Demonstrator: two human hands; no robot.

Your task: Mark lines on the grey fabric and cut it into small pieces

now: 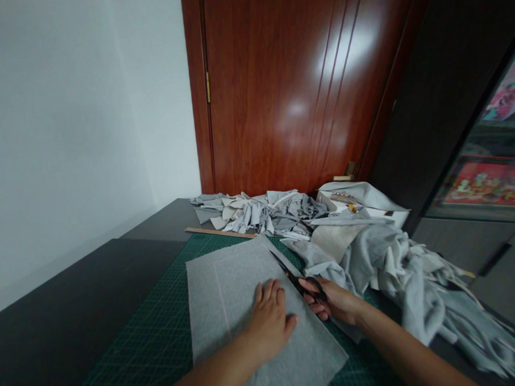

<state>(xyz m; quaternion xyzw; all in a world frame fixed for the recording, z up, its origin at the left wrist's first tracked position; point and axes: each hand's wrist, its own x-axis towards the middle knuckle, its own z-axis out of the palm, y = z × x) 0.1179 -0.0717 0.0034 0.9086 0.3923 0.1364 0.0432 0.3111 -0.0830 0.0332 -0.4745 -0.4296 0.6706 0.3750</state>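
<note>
Our left hand [269, 320] lies flat, fingers spread, on the grey felt sheet [227, 274], pinning it to the green cutting mat [161, 334]. Just beside it, our right hand [335, 301] is closed through the loops of the black scissors [292, 278]. The blades point away from us and slightly leftward along the sheet's right edge, nearer the right hand. Beyond lie a wooden ruler [220, 233] and a scrap pile [262, 212], and a loose fabric heap [397, 266] crowds the scissors' right side.
</note>
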